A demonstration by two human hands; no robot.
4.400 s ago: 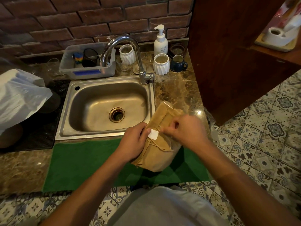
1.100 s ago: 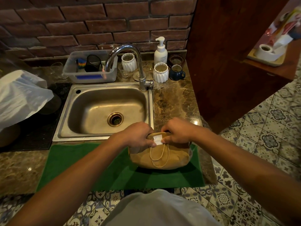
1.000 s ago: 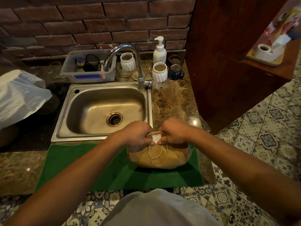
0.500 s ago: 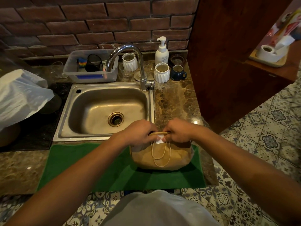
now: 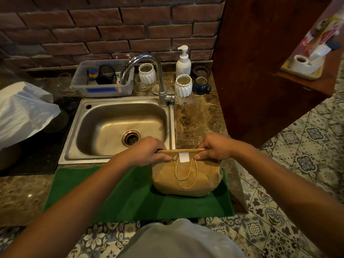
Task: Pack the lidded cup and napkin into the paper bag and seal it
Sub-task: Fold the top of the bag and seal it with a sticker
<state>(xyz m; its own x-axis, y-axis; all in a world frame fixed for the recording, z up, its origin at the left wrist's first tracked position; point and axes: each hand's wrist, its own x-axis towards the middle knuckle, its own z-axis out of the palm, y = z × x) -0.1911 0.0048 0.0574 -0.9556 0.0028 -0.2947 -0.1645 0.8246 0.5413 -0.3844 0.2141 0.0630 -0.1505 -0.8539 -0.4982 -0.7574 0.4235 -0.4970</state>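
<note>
Sealing step, folded top of the paper bag (image 5: pixel 186 180) pinched at both ends.

Stood plump and crinkled on the green mat (image 5: pixel 130 198) atop the mottled marble counter (image 5: pixel 199 116), just beside the steel sink (image 5: pixel 119 125). Left hand (image 5: pixel 147 152) and right hand (image 5: pixel 216 147) each clamped on the flat fold; best kept taut and level, white sticker (image 5: pixel 184 157) rubbed down firmly across the edge. Cord handles (image 5: pixel 185 174) hung limp.
</note>
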